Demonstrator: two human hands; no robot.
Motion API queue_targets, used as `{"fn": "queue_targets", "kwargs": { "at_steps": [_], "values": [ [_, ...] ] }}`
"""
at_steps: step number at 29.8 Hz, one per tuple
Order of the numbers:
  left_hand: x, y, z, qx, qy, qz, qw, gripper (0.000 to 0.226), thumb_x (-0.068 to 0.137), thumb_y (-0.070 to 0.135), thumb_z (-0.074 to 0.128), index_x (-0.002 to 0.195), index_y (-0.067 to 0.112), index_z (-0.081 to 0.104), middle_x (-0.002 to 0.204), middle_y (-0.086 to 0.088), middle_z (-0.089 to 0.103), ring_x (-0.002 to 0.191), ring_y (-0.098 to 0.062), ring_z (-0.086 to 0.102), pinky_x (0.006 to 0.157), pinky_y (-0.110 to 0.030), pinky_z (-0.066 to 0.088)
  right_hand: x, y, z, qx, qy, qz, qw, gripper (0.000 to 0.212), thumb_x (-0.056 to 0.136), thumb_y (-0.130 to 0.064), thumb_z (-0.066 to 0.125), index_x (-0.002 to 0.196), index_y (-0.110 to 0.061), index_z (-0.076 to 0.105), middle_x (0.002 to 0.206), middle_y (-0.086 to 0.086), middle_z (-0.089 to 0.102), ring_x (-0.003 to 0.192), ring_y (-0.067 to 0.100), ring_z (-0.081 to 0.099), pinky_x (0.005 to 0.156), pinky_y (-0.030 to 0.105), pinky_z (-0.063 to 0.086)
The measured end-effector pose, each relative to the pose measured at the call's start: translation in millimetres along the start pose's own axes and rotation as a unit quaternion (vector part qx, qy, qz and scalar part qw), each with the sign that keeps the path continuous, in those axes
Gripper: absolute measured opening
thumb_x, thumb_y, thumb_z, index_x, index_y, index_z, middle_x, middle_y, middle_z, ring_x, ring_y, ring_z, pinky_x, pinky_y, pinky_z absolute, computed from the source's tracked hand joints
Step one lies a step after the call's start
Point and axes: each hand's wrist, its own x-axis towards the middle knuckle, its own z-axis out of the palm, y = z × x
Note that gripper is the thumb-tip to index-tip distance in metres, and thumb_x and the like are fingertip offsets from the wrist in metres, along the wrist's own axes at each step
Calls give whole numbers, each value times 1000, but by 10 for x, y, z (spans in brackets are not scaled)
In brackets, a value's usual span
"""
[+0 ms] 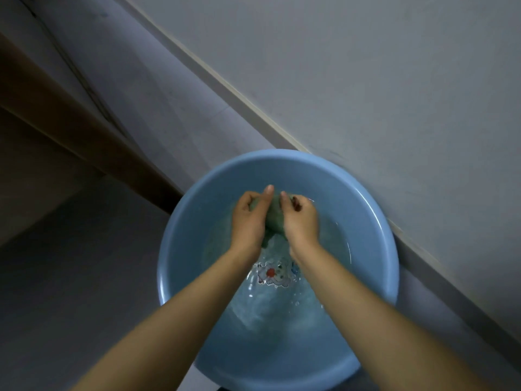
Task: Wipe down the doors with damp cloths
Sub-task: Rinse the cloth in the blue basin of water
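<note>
A round blue basin point(180, 249) holding water stands on the floor against the wall. Over the water, a bunched green cloth point(275, 218) is squeezed between both hands. My left hand point(249, 218) grips its left side, fingers curled round it. My right hand point(300, 218) grips its right side. A lower end of the cloth hangs toward the water between my wrists. A cartoon picture point(273, 273) shows on the basin's bottom through the water.
A pale wall point(394, 80) with a skirting strip point(253, 105) runs diagonally behind the basin. A brown wooden door frame or door edge point(84, 131) stands at the left. Grey floor point(70, 292) lies left of the basin.
</note>
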Motion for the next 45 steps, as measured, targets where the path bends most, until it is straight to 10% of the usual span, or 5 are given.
{"fn": "queue_targets", "kwargs": {
  "at_steps": [6, 11, 21, 26, 45],
  "values": [
    [13, 63, 116, 15, 55, 4, 998, 22, 94, 35, 56, 82, 19, 49, 71, 1, 58, 68, -16, 58, 65, -33, 49, -130, 40, 156, 132, -70, 262, 954, 49, 93, -56, 38, 89, -17, 67, 84, 4, 73, 72, 20, 69, 63, 30, 55],
    [-81, -3, 52, 40, -8, 53, 998, 37, 103, 13, 36, 139, 18, 44, 141, 5, 47, 128, -5, 43, 104, -17, 35, -133, 22, 133, 153, -54, 110, 981, 35, 98, -43, 45, 106, -15, 63, 103, 8, 70, 93, 21, 68, 85, 38, 55],
    [-193, -24, 167, 47, -30, 78, 995, 40, 104, 29, 29, 142, 23, 41, 136, 16, 43, 112, 19, 43, 85, 6, 31, -166, 18, 55, 78, -43, -79, 993, 30, 94, -41, 53, 75, -19, 61, 75, -4, 69, 75, 8, 66, 73, 27, 51],
    [-224, -64, 177, 29, -61, 77, 995, 39, 105, 27, 26, 140, 23, 44, 145, 5, 45, 129, 1, 43, 109, -15, 30, -132, 59, 33, 80, -49, -74, 993, 37, 95, -24, 54, 58, -23, 60, 55, -12, 62, 57, 2, 59, 61, 24, 46],
    [-182, -9, 162, 100, 53, 142, 983, 36, 102, 24, 39, 67, 19, 41, 58, 10, 46, 51, 4, 41, 52, -13, 34, -238, 26, 31, 15, -5, -99, 995, 32, 98, -30, 48, 71, -11, 47, 67, 5, 57, 63, 13, 51, 65, 32, 42]
  ]
}}
